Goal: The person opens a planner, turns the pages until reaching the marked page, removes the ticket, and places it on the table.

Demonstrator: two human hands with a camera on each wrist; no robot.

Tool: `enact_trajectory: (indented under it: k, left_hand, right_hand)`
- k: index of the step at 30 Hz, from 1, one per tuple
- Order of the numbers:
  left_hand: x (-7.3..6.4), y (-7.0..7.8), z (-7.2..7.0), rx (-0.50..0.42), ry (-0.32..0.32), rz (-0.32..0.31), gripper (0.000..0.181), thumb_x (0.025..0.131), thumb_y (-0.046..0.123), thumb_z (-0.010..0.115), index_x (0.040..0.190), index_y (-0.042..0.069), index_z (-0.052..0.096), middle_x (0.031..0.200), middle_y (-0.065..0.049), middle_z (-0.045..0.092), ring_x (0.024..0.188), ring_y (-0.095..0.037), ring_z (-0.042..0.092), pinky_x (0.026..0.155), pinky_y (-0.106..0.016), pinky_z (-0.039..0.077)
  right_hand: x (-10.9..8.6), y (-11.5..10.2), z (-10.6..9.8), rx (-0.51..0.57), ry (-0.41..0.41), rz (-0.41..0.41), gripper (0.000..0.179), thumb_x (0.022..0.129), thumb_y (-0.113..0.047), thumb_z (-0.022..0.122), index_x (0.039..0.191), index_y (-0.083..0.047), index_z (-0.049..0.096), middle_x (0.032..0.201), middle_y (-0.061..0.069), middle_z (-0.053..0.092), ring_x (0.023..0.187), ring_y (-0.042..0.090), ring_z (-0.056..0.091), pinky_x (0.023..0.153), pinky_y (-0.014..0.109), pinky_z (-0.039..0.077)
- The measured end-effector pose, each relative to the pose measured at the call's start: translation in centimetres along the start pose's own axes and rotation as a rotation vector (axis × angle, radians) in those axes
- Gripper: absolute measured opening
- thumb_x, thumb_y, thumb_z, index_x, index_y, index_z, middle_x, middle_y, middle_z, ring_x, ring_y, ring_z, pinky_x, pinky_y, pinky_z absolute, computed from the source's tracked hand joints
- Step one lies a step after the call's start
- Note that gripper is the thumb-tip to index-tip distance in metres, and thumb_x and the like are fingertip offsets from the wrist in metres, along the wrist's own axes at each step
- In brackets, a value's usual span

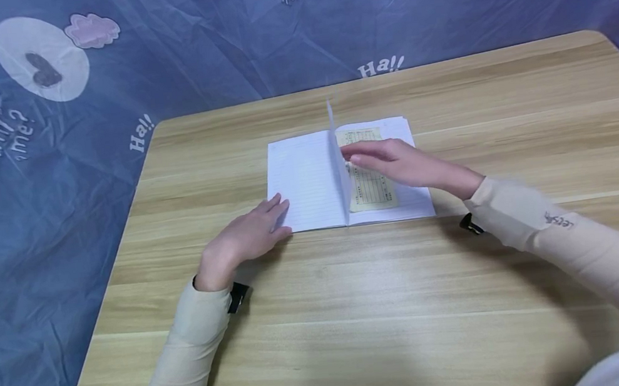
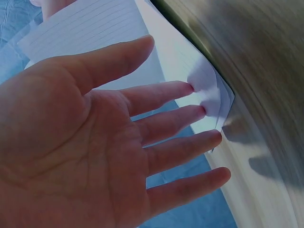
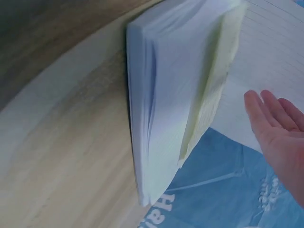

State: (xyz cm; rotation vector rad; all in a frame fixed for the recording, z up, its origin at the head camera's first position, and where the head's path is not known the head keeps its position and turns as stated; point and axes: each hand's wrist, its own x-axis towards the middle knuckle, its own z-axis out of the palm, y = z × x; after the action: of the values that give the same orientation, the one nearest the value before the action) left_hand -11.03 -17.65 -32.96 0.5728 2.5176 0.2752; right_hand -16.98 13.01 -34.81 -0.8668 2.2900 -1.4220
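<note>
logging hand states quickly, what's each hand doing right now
Left hand: open, holding nothing, at the notebook's near left corner.
Right hand: open, holding nothing, beside the raised page.

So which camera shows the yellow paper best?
The head view: it sees the yellow paper from above, print showing, though the right hand covers part. The right wrist view catches it at a steep slant; the left wrist view doesn't show it.

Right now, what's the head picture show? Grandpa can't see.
An open notebook lies on a table, one page upright. A person's right hand is beside that page, over yellowish paper; the left hand at the notebook's near-left corner.
</note>
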Motion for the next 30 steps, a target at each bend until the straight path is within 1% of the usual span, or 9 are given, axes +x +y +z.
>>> enact_trajectory:
  k: [3, 7, 11, 16, 20, 23, 25, 27, 30]
  left_hand:
    - [0.1, -0.2, -0.1, -0.001, -0.005, -0.012, 0.062, 0.104, 0.031, 0.047, 0.155, 0.004, 0.025, 0.162, -0.013, 0.014, 0.148, -0.033, 0.013, 0.117, -0.05, 0.019]
    - [0.0, -0.4, -0.4, 0.014, -0.008, -0.039, 0.062, 0.104, 0.031, 0.047, 0.156, 0.005, 0.024, 0.162, -0.014, 0.015, 0.147, -0.034, 0.015, 0.117, -0.05, 0.019]
    - [-0.4, -0.7, -0.9, 0.076, 0.045, -0.093, 0.061, 0.104, 0.026, 0.047, 0.154, 0.001, 0.024, 0.16, -0.018, 0.02, 0.145, -0.036, 0.021, 0.115, -0.051, 0.023]
    - [-1.0, -1.0, -1.5, 0.126, 0.116, -0.164, 0.057, 0.103, 0.014, 0.045, 0.153, -0.004, 0.023, 0.158, -0.022, 0.021, 0.143, -0.039, 0.025, 0.109, -0.054, 0.034]
    - [-1.2, -1.1, -1.7, 0.126, 0.12, -0.204, 0.062, 0.097, 0.001, 0.042, 0.154, -0.003, 0.018, 0.16, -0.021, 0.015, 0.145, -0.036, 0.021, 0.086, -0.045, 0.052]
    - [-1.1, -1.0, -1.7, 0.119, 0.117, -0.206, 0.07, 0.091, -0.006, 0.042, 0.155, -0.002, 0.015, 0.161, -0.02, 0.013, 0.146, -0.035, 0.018, 0.075, -0.041, 0.052]
    - [-1.0, -0.8, -1.6, 0.102, 0.12, -0.178, 0.071, 0.09, -0.007, 0.042, 0.155, -0.002, 0.015, 0.161, -0.02, 0.013, 0.147, -0.034, 0.017, 0.09, -0.044, 0.051]
    - [-0.9, -0.5, -1.4, 0.09, 0.123, -0.135, 0.068, 0.091, -0.006, 0.041, 0.155, -0.003, 0.017, 0.161, -0.02, 0.015, 0.147, -0.034, 0.017, 0.107, -0.048, 0.039]
    - [-0.6, -0.1, -1.0, 0.065, 0.107, -0.079, 0.065, 0.093, -0.004, 0.041, 0.155, -0.001, 0.02, 0.161, -0.019, 0.017, 0.146, -0.034, 0.02, 0.116, -0.049, 0.023]
  right_hand:
    - [0.2, 0.0, 0.7, -0.141, -0.025, 0.002, 0.046, 0.104, -0.029, 0.05, 0.145, -0.007, 0.049, 0.144, 0.009, 0.051, 0.128, 0.027, 0.052, 0.108, 0.044, 0.038]
    - [0.6, -0.3, 1.5, -0.217, -0.069, -0.054, 0.046, 0.103, -0.025, 0.053, 0.144, -0.005, 0.049, 0.145, 0.011, 0.049, 0.133, 0.027, 0.047, 0.11, 0.045, 0.036]
    - [0.9, -0.2, 2.4, -0.288, -0.114, -0.12, 0.045, 0.102, -0.021, 0.055, 0.142, 0.001, 0.05, 0.147, 0.016, 0.047, 0.138, 0.029, 0.04, 0.113, 0.044, 0.031]
    - [1.3, -0.3, 3.3, -0.399, -0.159, -0.151, 0.046, 0.101, -0.021, 0.057, 0.14, 0.003, 0.051, 0.147, 0.018, 0.046, 0.141, 0.032, 0.034, 0.116, 0.046, 0.026]
    - [1.3, -0.5, 4.0, -0.462, -0.186, -0.171, 0.046, 0.1, -0.021, 0.058, 0.138, 0.004, 0.053, 0.146, 0.018, 0.047, 0.141, 0.033, 0.034, 0.116, 0.045, 0.024]
    - [1.2, -0.5, 4.4, -0.501, -0.201, -0.199, 0.045, 0.1, -0.022, 0.058, 0.136, 0.005, 0.054, 0.144, 0.018, 0.049, 0.14, 0.034, 0.035, 0.116, 0.046, 0.025]
    - [1.1, -0.5, 4.6, -0.525, -0.208, -0.213, 0.045, 0.1, -0.023, 0.058, 0.135, 0.005, 0.055, 0.144, 0.018, 0.05, 0.14, 0.034, 0.036, 0.116, 0.047, 0.025]
    - [1.1, -0.4, 4.8, -0.547, -0.213, -0.224, 0.045, 0.099, -0.023, 0.058, 0.134, 0.005, 0.056, 0.143, 0.018, 0.05, 0.139, 0.035, 0.037, 0.116, 0.049, 0.025]
    - [1.1, -0.4, 4.9, -0.574, -0.218, -0.234, 0.045, 0.099, -0.022, 0.059, 0.134, 0.006, 0.056, 0.143, 0.019, 0.05, 0.139, 0.035, 0.037, 0.116, 0.05, 0.023]
